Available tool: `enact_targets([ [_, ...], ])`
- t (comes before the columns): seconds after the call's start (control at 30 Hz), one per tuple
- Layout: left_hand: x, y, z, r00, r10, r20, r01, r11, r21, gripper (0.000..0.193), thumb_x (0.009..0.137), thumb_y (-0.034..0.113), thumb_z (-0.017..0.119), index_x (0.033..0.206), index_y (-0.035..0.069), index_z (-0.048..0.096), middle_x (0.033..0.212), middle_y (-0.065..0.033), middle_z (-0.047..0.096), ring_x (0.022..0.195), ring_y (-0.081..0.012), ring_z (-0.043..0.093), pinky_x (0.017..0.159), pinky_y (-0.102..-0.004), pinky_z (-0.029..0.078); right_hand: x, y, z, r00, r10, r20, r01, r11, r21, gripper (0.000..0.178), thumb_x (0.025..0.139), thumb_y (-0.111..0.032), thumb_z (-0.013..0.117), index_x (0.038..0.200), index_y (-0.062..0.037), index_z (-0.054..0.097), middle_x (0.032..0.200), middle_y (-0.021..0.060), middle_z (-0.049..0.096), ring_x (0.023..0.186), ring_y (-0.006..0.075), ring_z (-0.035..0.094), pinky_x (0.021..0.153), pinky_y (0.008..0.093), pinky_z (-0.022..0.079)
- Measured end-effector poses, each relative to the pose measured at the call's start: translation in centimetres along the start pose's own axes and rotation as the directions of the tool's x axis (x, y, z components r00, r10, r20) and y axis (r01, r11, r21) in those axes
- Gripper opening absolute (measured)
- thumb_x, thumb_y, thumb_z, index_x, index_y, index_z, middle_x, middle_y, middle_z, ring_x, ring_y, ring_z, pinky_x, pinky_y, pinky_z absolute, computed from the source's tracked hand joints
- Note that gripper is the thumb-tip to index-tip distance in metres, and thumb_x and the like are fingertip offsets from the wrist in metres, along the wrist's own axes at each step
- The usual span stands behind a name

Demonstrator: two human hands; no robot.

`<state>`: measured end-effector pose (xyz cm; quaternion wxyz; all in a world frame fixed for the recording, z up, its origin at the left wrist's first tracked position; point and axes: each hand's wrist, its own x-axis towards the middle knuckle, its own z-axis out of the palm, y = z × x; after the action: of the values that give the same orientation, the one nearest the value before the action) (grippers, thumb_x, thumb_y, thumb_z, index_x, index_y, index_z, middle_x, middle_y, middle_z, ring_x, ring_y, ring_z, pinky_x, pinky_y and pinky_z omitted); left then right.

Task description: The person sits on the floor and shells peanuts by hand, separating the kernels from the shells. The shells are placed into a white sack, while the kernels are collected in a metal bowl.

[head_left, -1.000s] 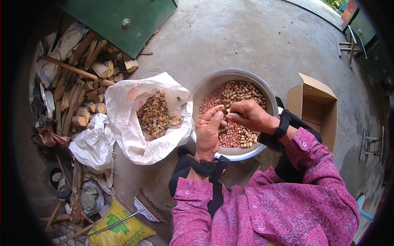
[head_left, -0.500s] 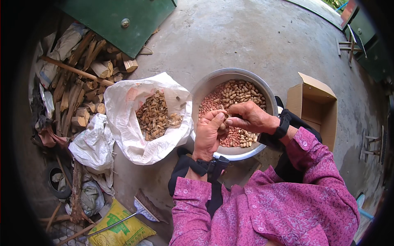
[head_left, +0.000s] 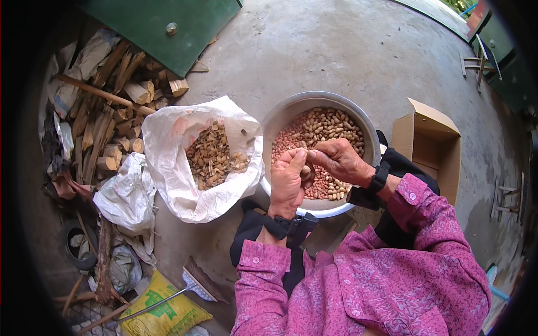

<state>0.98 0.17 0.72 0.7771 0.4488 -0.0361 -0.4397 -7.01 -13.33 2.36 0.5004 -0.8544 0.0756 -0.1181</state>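
Observation:
Both my hands meet above a wide metal basin (head_left: 367,120). In my left hand (head_left: 286,182), the curled fingers hold a few unshelled peanuts (head_left: 306,169), partly hidden by the palm and thumb. My right hand (head_left: 342,161) is closed in a pinch, its fingertips against the left thumb and index finger. Whatever lies between those tips is too small and covered to make out. Inside the basin, pinkish shelled kernels (head_left: 287,140) lie on the left and nearer side, with unshelled peanuts (head_left: 334,124) heaped at the far right and several more close to the near rim.
Left of the basin stands an open white sack (head_left: 168,140) holding broken peanut shells (head_left: 208,154). An open cardboard box (head_left: 434,143) is at the right. Stacked firewood (head_left: 117,120), a yellow bag (head_left: 165,305) and a broom (head_left: 197,284) lie farther left. A green door panel (head_left: 162,28) is at the upper left.
My hands have shifted slightly, with the right fingertips now closer against the left thumb and index finger. The peanuts in my left palm show a little more clearly.

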Motion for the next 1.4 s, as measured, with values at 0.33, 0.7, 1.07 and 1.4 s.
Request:
enact_targets([
  [0.33,0.0,-0.3,0.1,0.996,0.075,-0.053,-0.075,0.997,-0.007,0.010,0.088,0.015,0.057,0.091,0.005,0.058,0.062,0.0006,0.056,0.048,-0.0063,0.051,0.040,-0.0186,0.038,0.4,1.3,1.3,0.968,0.245,-0.057,-0.207,0.905,0.371,0.032,0.088,-0.020,0.046,0.070,0.0044,0.054,0.058,0.0098,0.052,0.056,0.0169,0.050,0.051,0.0331,0.039],
  [0.7,0.0,-0.3,0.4,0.999,0.034,-0.025,-0.034,0.999,0.000,0.012,0.089,0.015,0.053,0.095,0.006,0.056,0.067,-0.0020,0.054,0.054,-0.0113,0.049,0.046,-0.0238,0.037,0.4,1.9,-0.3,0.861,0.479,0.169,-0.408,0.453,0.793,0.030,0.093,-0.031,0.048,0.081,-0.0042,0.056,0.061,-0.0028,0.043,0.046,0.0045,0.038,0.040,0.0182,0.029],
  [1.07,0.5,-0.7,0.2,0.974,-0.156,-0.163,0.131,0.979,-0.154,0.013,0.089,0.018,0.053,0.084,0.007,0.053,0.059,0.0013,0.046,0.051,-0.0117,0.044,0.043,-0.0250,0.033,0.3,1.1,-1.3,0.859,0.479,0.184,-0.402,0.407,0.820,0.023,0.090,-0.024,0.050,0.090,-0.0021,0.053,0.073,0.0004,0.052,0.060,0.0065,0.048,0.050,0.0208,0.038],
  [1.4,0.7,-1.7,-0.6,0.993,-0.112,-0.032,0.109,0.991,-0.074,0.010,0.087,0.020,0.058,0.084,0.011,0.055,0.061,0.0025,0.052,0.044,-0.0079,0.045,0.037,-0.0213,0.031,-0.1,1.8,0.2,0.934,0.291,0.206,-0.355,0.816,0.456,0.024,0.083,-0.025,0.065,0.092,-0.0049,0.055,0.068,-0.0040,0.048,0.055,0.0019,0.042,0.045,0.0181,0.031],
])
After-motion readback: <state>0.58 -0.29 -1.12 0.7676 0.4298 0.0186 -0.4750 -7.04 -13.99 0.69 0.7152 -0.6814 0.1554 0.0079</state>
